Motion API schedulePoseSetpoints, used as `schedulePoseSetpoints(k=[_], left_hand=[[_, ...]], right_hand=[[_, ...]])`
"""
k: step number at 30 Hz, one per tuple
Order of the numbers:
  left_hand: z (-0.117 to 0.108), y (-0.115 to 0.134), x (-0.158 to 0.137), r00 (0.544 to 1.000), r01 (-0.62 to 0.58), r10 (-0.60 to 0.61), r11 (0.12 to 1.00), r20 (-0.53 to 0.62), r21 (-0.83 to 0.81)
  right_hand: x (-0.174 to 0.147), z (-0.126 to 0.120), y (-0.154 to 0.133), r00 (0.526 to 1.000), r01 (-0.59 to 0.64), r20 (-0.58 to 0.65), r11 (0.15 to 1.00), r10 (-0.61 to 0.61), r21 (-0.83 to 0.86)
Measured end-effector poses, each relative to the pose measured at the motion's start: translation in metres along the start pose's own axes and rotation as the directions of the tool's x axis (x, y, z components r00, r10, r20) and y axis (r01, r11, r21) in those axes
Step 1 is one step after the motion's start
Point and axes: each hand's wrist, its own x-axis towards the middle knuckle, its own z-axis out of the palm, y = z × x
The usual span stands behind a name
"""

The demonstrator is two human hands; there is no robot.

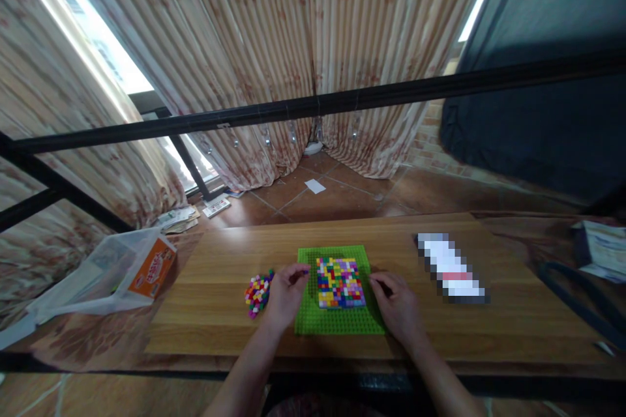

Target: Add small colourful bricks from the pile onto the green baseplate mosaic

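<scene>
A green studded baseplate (337, 324) lies on the wooden board, with a block of many-coloured small bricks (341, 282) set on its middle. Over the plate's left edge, my left hand (287, 290) pinches a small dark purple brick (306, 272) between thumb and fingertip. Just left of that hand is a loose pile of small bricks (257, 293), partly hidden behind it. My right hand (398, 303) rests at the plate's right edge, thumb and forefinger pressed together; anything between them is too small to make out.
The wooden board (205, 313) carries a pixelated flat object (450, 268) on its right side. A clear plastic bin (98, 273) with an orange label stands at the left. Beyond the board a black metal bar (293, 107) crosses in front of curtains (254, 32).
</scene>
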Motion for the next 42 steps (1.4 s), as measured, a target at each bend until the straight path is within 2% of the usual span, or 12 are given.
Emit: schedulePoseSetpoints(k=[7, 13, 17, 21, 27, 33, 42], left_hand=[[0.009, 0.005, 0.008, 0.995, -0.097, 0.095, 0.985, 0.016, 0.146], [0.012, 0.012, 0.015, 0.992, -0.127, 0.127, 0.953, 0.019, 0.276], [0.011, 0.019, 0.02, 0.984, -0.177, 0.153, 0.893, 0.092, 0.414], [0.01, 0.026, 0.025, 0.973, -0.213, 0.144, 0.861, 0.181, 0.462], [0.013, 0.032, 0.029, 0.973, -0.21, 0.122, 0.828, 0.198, 0.52], [0.019, 0.027, 0.031, 0.99, -0.123, 0.08, 0.887, 0.115, 0.445], [0.025, 0.019, 0.028, 0.997, -0.018, -0.007, 0.946, 0.077, 0.324]], right_hand=[[0.0, -0.001, 0.0, 1.0, 0.009, 0.021, 1.0, -0.009, -0.021], [0.0, -0.001, -0.001, 1.0, -0.011, 0.019, 1.0, 0.011, -0.01], [0.001, -0.002, -0.002, 1.0, -0.007, 0.023, 1.0, 0.007, -0.006], [0.0, -0.002, -0.001, 0.999, 0.006, 0.031, 1.0, -0.005, -0.015], [0.0, -0.001, 0.0, 0.999, 0.0, 0.033, 1.0, 0.0, -0.014], [0.0, -0.002, -0.001, 0.999, 0.003, 0.036, 1.0, -0.003, -0.017], [0.0, -0.001, 0.001, 1.0, 0.021, 0.011, 1.0, -0.02, -0.006]])
